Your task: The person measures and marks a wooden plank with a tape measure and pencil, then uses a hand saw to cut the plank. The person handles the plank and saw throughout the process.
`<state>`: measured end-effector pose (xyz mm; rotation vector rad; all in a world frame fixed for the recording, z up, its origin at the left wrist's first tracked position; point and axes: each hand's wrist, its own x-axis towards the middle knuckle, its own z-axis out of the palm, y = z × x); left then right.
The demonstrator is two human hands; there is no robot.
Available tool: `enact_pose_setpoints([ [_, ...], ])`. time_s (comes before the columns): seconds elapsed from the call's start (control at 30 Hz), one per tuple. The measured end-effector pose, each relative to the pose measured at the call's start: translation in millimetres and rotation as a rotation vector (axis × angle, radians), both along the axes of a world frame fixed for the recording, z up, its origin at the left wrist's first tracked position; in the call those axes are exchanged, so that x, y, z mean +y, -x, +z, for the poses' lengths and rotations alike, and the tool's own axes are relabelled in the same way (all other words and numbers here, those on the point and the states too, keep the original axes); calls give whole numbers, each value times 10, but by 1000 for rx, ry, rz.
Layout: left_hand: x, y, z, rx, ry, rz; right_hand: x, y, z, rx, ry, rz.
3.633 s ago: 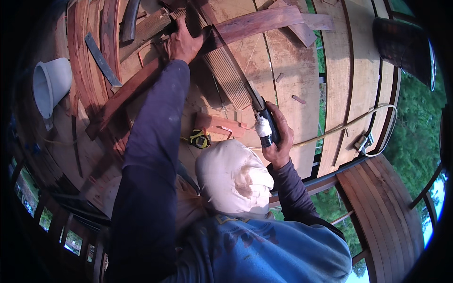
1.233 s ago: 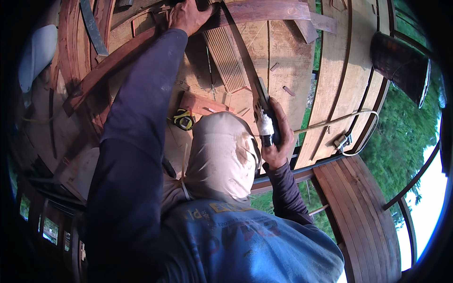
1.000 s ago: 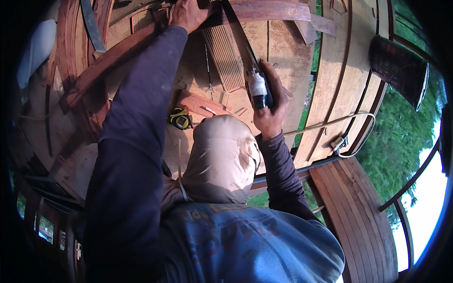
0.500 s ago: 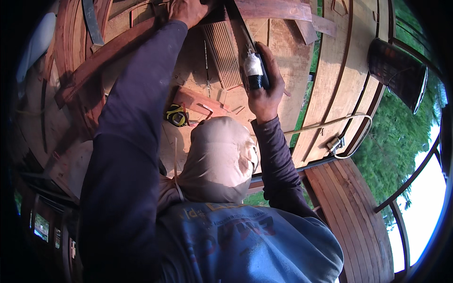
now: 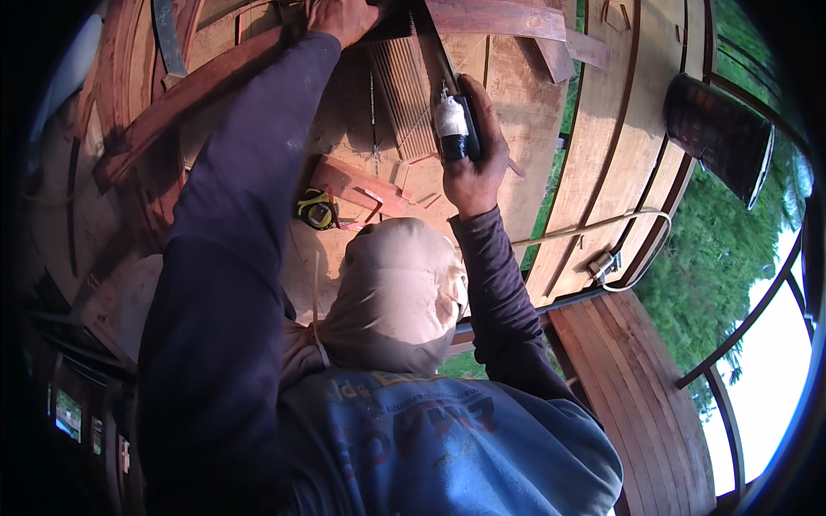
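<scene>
My left hand [image 5: 342,17] reaches far forward and presses down on a long reddish wooden plank [image 5: 198,95] at the top of the view. My right hand [image 5: 471,168] is closed around the handle of a hand saw [image 5: 450,120], which is wrapped in white tape. The saw's thin blade [image 5: 428,47] runs forward toward my left hand, over a ribbed board [image 5: 404,86]. A cloth-covered head [image 5: 396,292] and dark long sleeves fill the middle of the view.
A yellow-and-black tape measure [image 5: 317,209] lies beside short reddish offcuts [image 5: 357,185]. Wide pale planks [image 5: 602,129] form the deck, with gaps showing greenery [image 5: 723,258] below. A dark bucket [image 5: 718,138] stands at right; a light cord [image 5: 594,225] and metal bracket [image 5: 607,263] lie nearby.
My right hand has pushed the saw forward along the board, away from my body. My left hand has stayed on the reddish plank.
</scene>
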<state>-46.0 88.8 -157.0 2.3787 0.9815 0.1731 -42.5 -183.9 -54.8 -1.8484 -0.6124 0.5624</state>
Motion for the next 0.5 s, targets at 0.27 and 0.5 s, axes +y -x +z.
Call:
enact_pose_setpoints([
  [0.27, -20, -19, -45, 22, 2, 4, -945, 619, 740, -13, -41, -43],
  [0.5, -5, 18, -82, -102, -79, -12, -71, 47, -20, -20, -44, -40],
])
